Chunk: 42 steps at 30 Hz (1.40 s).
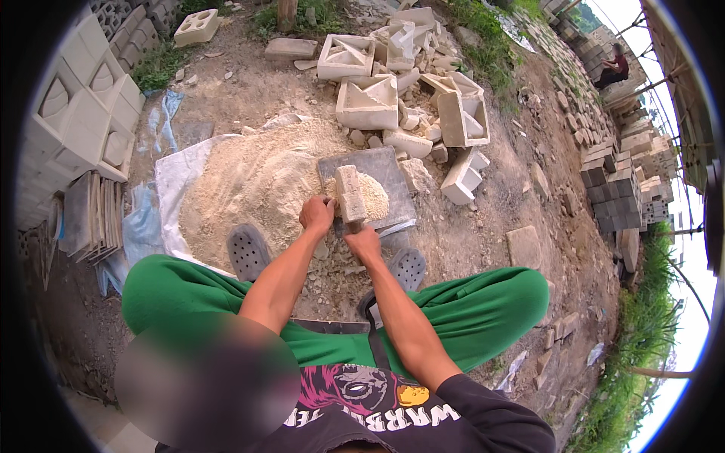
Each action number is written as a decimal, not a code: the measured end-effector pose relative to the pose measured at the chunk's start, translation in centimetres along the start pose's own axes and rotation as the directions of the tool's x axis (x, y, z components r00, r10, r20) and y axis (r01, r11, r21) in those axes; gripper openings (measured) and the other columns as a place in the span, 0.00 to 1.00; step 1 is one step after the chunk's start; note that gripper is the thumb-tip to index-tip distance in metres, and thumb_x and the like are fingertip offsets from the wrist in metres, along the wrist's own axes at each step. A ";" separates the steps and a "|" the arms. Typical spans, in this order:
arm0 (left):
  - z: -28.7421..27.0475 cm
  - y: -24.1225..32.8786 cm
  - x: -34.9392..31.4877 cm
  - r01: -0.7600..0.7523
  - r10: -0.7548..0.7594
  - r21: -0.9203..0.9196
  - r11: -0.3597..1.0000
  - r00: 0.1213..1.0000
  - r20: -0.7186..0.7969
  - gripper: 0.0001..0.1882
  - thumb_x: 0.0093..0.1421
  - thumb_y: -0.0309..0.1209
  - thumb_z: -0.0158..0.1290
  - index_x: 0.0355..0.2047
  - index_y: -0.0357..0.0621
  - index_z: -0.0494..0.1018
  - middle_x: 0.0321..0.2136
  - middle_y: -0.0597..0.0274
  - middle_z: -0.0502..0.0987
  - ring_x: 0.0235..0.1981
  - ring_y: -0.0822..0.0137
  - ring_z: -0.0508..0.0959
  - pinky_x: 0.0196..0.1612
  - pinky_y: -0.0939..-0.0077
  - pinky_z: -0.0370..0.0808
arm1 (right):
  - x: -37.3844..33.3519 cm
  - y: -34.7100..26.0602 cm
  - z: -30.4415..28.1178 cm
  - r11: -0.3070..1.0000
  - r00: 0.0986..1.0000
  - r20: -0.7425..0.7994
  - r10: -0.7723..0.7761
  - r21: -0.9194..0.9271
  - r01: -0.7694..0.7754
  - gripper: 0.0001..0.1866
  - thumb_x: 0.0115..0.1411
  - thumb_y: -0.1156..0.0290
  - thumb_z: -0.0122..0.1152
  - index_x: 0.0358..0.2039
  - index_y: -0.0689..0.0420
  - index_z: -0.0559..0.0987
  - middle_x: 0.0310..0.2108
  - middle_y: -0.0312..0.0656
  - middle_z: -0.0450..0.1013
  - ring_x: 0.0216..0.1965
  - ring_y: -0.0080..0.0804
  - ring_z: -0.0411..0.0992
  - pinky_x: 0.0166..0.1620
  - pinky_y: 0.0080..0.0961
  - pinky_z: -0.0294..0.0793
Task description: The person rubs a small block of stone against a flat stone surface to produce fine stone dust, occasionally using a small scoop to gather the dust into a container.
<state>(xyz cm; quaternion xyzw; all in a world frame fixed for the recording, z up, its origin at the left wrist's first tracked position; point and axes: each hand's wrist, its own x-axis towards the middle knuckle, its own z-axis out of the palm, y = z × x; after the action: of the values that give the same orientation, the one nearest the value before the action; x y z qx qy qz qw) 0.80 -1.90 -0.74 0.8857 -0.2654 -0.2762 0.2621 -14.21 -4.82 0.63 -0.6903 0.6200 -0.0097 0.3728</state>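
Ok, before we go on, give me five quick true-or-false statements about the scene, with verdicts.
1. The right hand grips a block-headed tool. True.
2. That tool's head is over grass. False: it is over a dark slab bearing pale crumbs.
3. The left hand is left of the tool. True.
4. A white sheet edges the pale crushed pile. True.
5. The wearer's feet are bare. False: they are in grey clogs.

Grit pile (pixel 249 177) on sheet (pixel 171 220), L of slab (pixel 402 198); crumbs (pixel 377 196) atop slab. Broken blocks (pixel 368 104) behind, slightly R. Block stacks far L (pixel 75 98) & far R (pixel 615 189).
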 end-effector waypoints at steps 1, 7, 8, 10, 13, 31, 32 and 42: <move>0.1 0.1 -0.1 -0.018 0.018 -0.020 1.000 1.000 0.002 0.13 0.59 0.44 0.58 0.38 0.53 0.84 0.34 0.58 0.84 0.38 0.55 0.83 0.42 0.60 0.78 | 0.2 0.3 0.0 0.999 1.000 -0.024 0.008 -0.037 -0.009 0.24 0.43 0.59 0.67 0.37 0.64 0.83 0.30 0.54 0.81 0.29 0.45 0.82 0.38 0.36 0.80; 0.9 0.0 -0.4 -0.250 0.258 0.104 0.963 0.964 -0.066 0.13 0.57 0.41 0.59 0.41 0.53 0.84 0.36 0.52 0.82 0.40 0.52 0.81 0.45 0.56 0.77 | 2.2 1.5 -0.8 0.992 0.998 0.038 0.041 0.118 -0.045 0.22 0.43 0.61 0.69 0.33 0.68 0.82 0.25 0.52 0.80 0.24 0.39 0.81 0.32 0.34 0.80; 1.1 -0.7 -0.3 -0.301 0.323 0.172 0.938 0.939 -0.116 0.15 0.57 0.40 0.59 0.43 0.54 0.83 0.34 0.51 0.83 0.37 0.51 0.82 0.43 0.56 0.78 | 1.6 0.7 -1.4 0.992 0.998 0.046 0.034 0.118 -0.039 0.22 0.43 0.61 0.69 0.33 0.68 0.82 0.25 0.52 0.80 0.24 0.39 0.81 0.32 0.34 0.80; 1.3 -1.2 0.0 -0.294 0.310 0.138 0.946 0.944 -0.112 0.15 0.57 0.40 0.59 0.43 0.54 0.83 0.33 0.50 0.83 0.37 0.51 0.82 0.43 0.57 0.78 | 1.0 -0.3 -3.2 0.935 0.982 0.149 0.114 0.318 -0.157 0.27 0.41 0.60 0.69 0.33 0.74 0.81 0.35 0.63 0.79 0.40 0.51 0.81 0.44 0.40 0.79; 1.5 -0.6 0.8 -0.263 0.264 0.023 0.964 0.964 -0.021 0.14 0.56 0.38 0.59 0.42 0.53 0.83 0.35 0.50 0.83 0.38 0.51 0.82 0.44 0.58 0.78 | 1.6 -0.2 -4.9 0.943 0.992 0.073 0.102 0.309 -0.120 0.27 0.42 0.62 0.68 0.34 0.76 0.80 0.31 0.61 0.80 0.33 0.50 0.81 0.39 0.38 0.80; 2.1 -1.4 1.2 -0.087 0.105 -0.370 0.925 0.994 0.027 0.14 0.51 0.37 0.67 0.36 0.43 0.84 0.32 0.57 0.85 0.33 0.63 0.84 0.40 0.70 0.78 | -0.7 -5.8 -7.7 0.919 0.939 -0.241 -0.244 0.251 0.303 0.23 0.45 0.61 0.70 0.35 0.67 0.79 0.25 0.56 0.78 0.28 0.45 0.80 0.34 0.37 0.78; 2.1 -1.3 1.2 -0.084 0.103 -0.383 0.920 0.994 0.029 0.14 0.52 0.37 0.67 0.36 0.43 0.85 0.32 0.57 0.85 0.34 0.63 0.84 0.41 0.71 0.78 | -0.4 -4.6 -5.9 0.920 0.944 -0.226 -0.242 0.254 0.297 0.24 0.45 0.60 0.70 0.36 0.67 0.79 0.26 0.56 0.78 0.28 0.44 0.80 0.34 0.38 0.78; 2.2 -0.9 1.7 -0.034 0.064 -0.393 0.919 0.996 0.064 0.14 0.53 0.35 0.65 0.39 0.43 0.84 0.37 0.57 0.85 0.37 0.66 0.84 0.44 0.73 0.78 | 1.3 -1.2 -4.4 0.959 0.988 -0.149 -0.028 0.275 0.069 0.24 0.44 0.62 0.68 0.38 0.68 0.81 0.31 0.55 0.80 0.31 0.43 0.81 0.37 0.36 0.80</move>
<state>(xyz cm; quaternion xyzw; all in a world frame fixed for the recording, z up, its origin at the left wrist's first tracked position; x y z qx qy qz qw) 0.87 -2.95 -3.49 0.7974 -0.2367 -0.3504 0.4305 -14.99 -8.17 3.81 -0.6432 0.6205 -0.1559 0.4207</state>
